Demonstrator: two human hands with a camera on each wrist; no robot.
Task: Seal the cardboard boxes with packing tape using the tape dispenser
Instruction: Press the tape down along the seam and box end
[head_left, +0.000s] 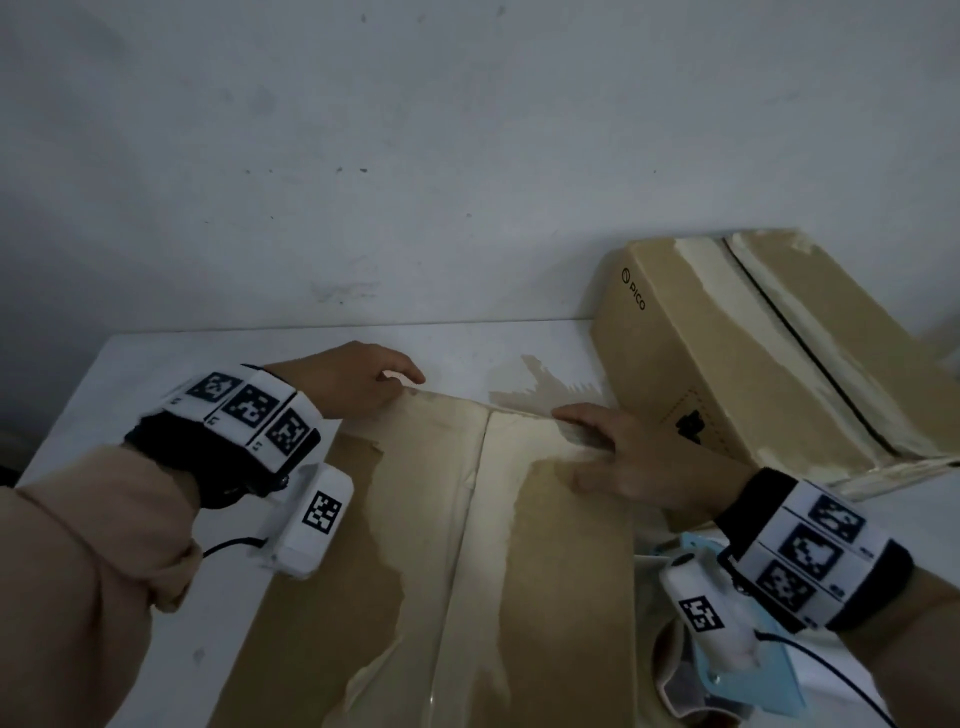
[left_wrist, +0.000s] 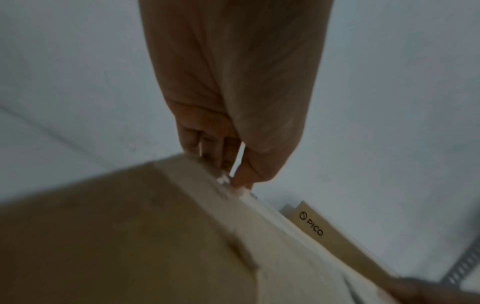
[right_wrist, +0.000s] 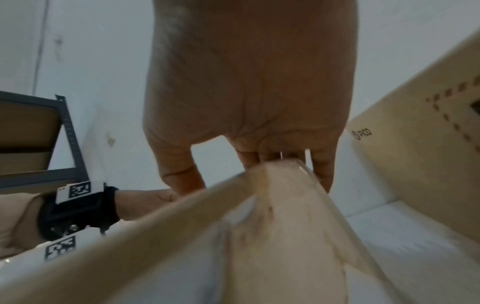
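A brown cardboard box lies in front of me with its top flaps closed and a seam down the middle, streaked with old tape residue. My left hand curls its fingers over the far edge near the left corner; in the left wrist view this hand hooks the box edge. My right hand grips the same far edge further right, and the right wrist view shows its fingers bent over the box rim. A light blue tape dispenser lies on the table under my right wrist, held by neither hand.
A second cardboard box marked PICO stands tilted at the back right, close to my right hand. The white table ends at a pale wall behind. A dark metal shelf stands off to the left.
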